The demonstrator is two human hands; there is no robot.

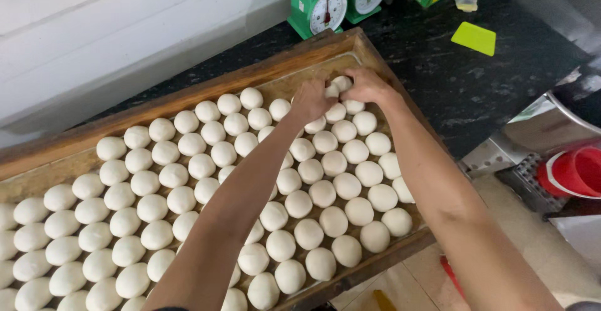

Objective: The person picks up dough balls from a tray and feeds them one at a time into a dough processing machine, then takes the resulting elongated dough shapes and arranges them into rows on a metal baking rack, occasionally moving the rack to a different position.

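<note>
A long wooden tray (206,88) lies on a dark counter, filled with rows of several round white dough balls (298,204). Both my arms reach across it to its far right corner. My left hand (310,100) is curled over a dough ball at the end of the back row. My right hand (365,85) is beside it, fingers closed on another dough ball (341,83) in the corner. The two hands almost touch. My forearms hide some balls in the middle of the tray.
Two green dial scales (318,5) stand behind the tray on the black counter (451,79). A yellow-green plastic scraper (474,38) lies to the right. A red bucket (576,172) and a metal basin rim sit low at the right edge. A white wall runs along the left.
</note>
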